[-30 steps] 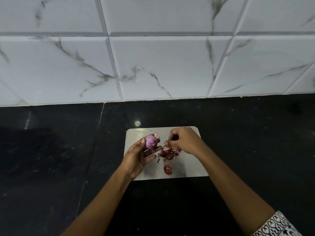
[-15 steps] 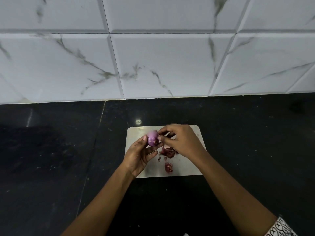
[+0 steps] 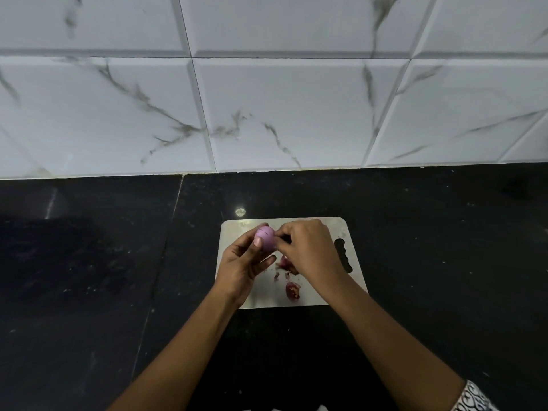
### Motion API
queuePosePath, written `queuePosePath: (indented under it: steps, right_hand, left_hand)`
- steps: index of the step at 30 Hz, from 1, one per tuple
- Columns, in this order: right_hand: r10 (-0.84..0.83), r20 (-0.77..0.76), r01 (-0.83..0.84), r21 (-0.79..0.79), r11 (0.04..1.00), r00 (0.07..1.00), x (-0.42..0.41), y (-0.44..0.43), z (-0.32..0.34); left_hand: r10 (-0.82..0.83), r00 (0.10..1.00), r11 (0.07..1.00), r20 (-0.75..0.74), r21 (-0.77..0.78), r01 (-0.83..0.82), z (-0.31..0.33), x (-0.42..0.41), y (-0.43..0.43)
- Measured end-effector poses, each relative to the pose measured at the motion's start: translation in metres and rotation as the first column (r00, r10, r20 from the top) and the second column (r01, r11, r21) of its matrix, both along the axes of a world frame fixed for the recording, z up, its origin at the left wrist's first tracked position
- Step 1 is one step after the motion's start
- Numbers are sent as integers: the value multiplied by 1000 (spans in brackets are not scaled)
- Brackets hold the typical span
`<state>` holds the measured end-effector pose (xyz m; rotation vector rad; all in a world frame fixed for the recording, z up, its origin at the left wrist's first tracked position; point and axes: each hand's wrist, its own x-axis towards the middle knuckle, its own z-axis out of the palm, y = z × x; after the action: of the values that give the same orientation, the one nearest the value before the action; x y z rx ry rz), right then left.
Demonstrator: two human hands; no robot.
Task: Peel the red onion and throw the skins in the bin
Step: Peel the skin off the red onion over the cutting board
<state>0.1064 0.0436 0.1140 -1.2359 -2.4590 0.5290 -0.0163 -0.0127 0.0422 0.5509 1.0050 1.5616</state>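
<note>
Head view is looking down on a black countertop (image 3: 89, 277) that is meeting a marbled white tile wall (image 3: 281, 108) along its far edge. A grey cutting board (image 3: 234, 229) is lying on the countertop near its middle.

The left forearm is coming up from the near edge and slanting towards the board's left edge. The left hand (image 3: 241, 262) is turning its palm upward over the board's left side and cupping the red onion (image 3: 267, 237). Its thumb is pressing the onion's near left face, and its curled fingers are wrapping underneath. The onion, pale purple and mostly bare, is sitting in that grasp above the board's far left corner, not touching the board.

The right hand (image 3: 308, 247) is arching over the board's middle, knuckles up and wrist bent. Its curled fingertips are pinching at the onion's right side; whether a flake of skin is caught between them cannot be told.

Dark red skins (image 3: 286, 262) are lying on the board just below the two hands, with one larger piece (image 3: 292, 290) resting near the board's near edge. A wavy handle slot (image 3: 344, 256) is showing along the board's right edge. The right forearm is running back to the near right corner of the countertop, where a patterned black and white sleeve (image 3: 474, 398) is showing.
</note>
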Motion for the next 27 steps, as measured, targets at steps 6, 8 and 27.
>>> queuePosePath:
  steps: [6, 8, 27]
  right_hand:
    - [-40, 74, 39, 22, 999, 996, -7, -7, -7]
    - [-49, 79, 45, 46, 998, 996, -8, -8, -9]
    - [-216, -250, 149, -260, 954, 944, -7, 6, -5]
  left_hand:
    - [43, 999, 999, -6, 10, -43, 1, 4, -2]
    - [50, 999, 999, -9, 12, -49, 0, 6, -2]
    - [-135, 984, 990, 115, 64, 128, -2, -15, 7]
